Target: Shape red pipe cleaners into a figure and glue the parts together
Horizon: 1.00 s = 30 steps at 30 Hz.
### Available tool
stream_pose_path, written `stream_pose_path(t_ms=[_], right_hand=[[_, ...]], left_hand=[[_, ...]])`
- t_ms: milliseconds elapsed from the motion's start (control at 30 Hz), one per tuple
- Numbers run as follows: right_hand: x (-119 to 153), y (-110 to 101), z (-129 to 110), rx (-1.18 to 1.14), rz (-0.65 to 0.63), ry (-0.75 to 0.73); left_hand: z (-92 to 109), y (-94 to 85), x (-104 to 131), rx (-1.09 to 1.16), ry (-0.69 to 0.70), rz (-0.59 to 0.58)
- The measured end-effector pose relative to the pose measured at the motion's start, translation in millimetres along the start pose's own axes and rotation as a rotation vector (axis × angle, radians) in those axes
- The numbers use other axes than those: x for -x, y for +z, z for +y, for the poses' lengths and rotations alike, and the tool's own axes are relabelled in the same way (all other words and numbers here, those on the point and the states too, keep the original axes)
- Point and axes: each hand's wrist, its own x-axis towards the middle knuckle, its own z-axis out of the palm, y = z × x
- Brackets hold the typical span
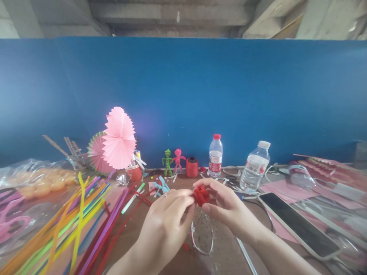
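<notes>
Both hands meet over the middle of the table around a small fuzzy red pipe-cleaner piece (201,196), coiled or bent into a compact shape. My left hand (169,214) has its fingers curled, thumb and fingertips pinched at the left side of the piece. From the other side, the thumb and fingers of my right hand (226,202) close on it. Beyond the hands stand a green figure (168,162) and a pink figure (178,159), both of twisted fuzzy stems. A light-blue fuzzy piece (162,186) lies nearer, just past my left hand.
Loose colourful pipe cleaners (77,217) spread across the left, near pink scissors (13,219). A red spool (192,167), a red-capped bottle (215,156) and a tilted white-capped bottle (254,167) stand behind. A phone (298,225) lies right. Glasses (212,242) rest below my hands.
</notes>
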Motion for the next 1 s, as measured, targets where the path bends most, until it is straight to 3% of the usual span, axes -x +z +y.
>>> stream_pose_path(t_ms=[100, 333, 500, 733, 1000], right_hand=[[-2.7, 3.5, 0.2, -0.028, 0.027, 0.047], [-3.5, 6.2, -0.2, -0.106, 0.065, 0.06], [-5.0, 5.6, 9.5, -0.217, 0.057, -0.007], [-3.6, 7.7, 15.0, -0.4, 0.025, -0.024], [-3.3, 10.2, 13.4, -0.261, 0.052, -0.089]], left_hand=[[-5.0, 0.6, 4.3, -0.157, 0.188, -0.009], [-4.4, -7.3, 6.2, -0.271, 0.31, -0.114], [-3.5, -11.4, 5.7, -0.241, 0.195, -0.247], [-0.8, -5.4, 3.9, -0.033, 0.031, -0.188], [2.0, -3.1, 1.6, 0.02, -0.038, -0.113]])
